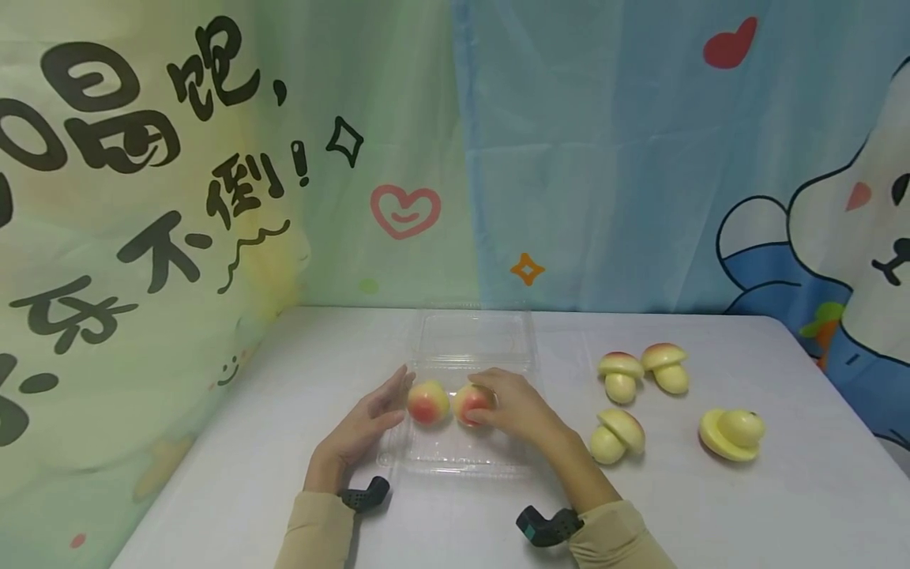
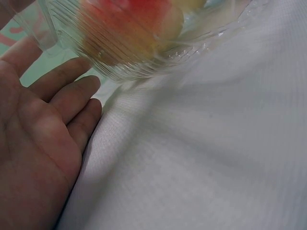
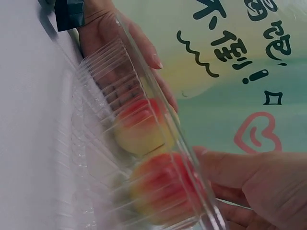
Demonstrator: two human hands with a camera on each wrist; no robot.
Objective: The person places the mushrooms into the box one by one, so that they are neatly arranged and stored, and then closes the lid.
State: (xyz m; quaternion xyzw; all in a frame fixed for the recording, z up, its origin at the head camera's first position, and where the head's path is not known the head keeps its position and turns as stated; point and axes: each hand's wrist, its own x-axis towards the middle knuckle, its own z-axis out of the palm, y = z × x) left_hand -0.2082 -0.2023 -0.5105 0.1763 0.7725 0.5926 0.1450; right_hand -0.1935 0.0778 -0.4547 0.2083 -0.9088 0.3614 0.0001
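Note:
A clear plastic clamshell box (image 1: 455, 454) lies on the table with its lid (image 1: 472, 336) folded back. Two red-and-yellow toy peaches sit in its base side by side, a left peach (image 1: 428, 403) and a right peach (image 1: 469, 401). My right hand (image 1: 513, 405) reaches over the box's right side and holds the right peach between thumb and fingers. At the left wall of the box is my left hand (image 1: 370, 419), its fingers extended along the outside. The left wrist view shows that palm (image 2: 43, 124) holding nothing, with the fingertips close to the ribbed plastic.
Several yellow toy mushrooms stand or lie to the right, among them one with a reddish cap (image 1: 667, 367), a tilted one (image 1: 617, 435) and a cap-down one (image 1: 732, 433). A printed curtain (image 1: 583, 158) hangs behind the white table (image 1: 263, 442).

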